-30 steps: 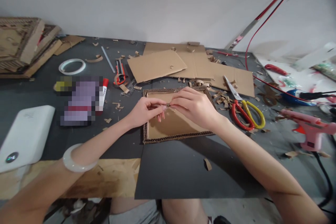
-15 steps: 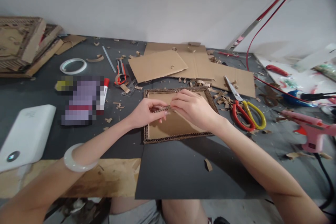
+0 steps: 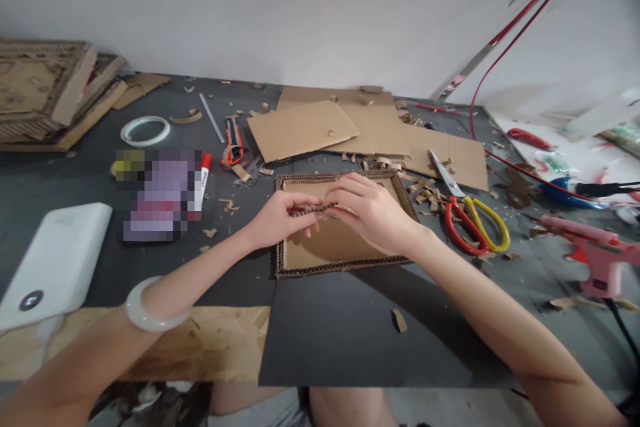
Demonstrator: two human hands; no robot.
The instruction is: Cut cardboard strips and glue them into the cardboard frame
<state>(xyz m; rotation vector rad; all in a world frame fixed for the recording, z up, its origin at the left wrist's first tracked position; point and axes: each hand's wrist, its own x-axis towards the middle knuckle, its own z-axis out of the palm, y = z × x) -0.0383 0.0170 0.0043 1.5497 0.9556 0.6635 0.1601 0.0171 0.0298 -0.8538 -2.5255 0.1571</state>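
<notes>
Between my two hands runs a small strip of corrugated cardboard [image 3: 311,210], its wavy edge facing me. My left hand [image 3: 283,217] pinches its left end between thumb and fingers. On the other end, the fingertips of my right hand [image 3: 367,208] are closed and partly hide the strip. Both hands are above a shallow rectangular cardboard tray [image 3: 345,265], whose raised border is made of corrugated strips. My right hand covers part of the tray's right side.
Scissors [image 3: 467,217] and a pink glue gun [image 3: 595,247] lie at the right. Behind the tray are cardboard sheets [image 3: 305,130], scraps and an orange utility knife [image 3: 233,143]. A tape roll [image 3: 145,131], marker [image 3: 201,183], white power bank [image 3: 57,260] and stacked cardboard frames [image 3: 45,93] are left.
The view has shifted slightly, so everything sits a little lower. More of the strip's wavy edge shows between my hands; both keep their grip above the tray.
</notes>
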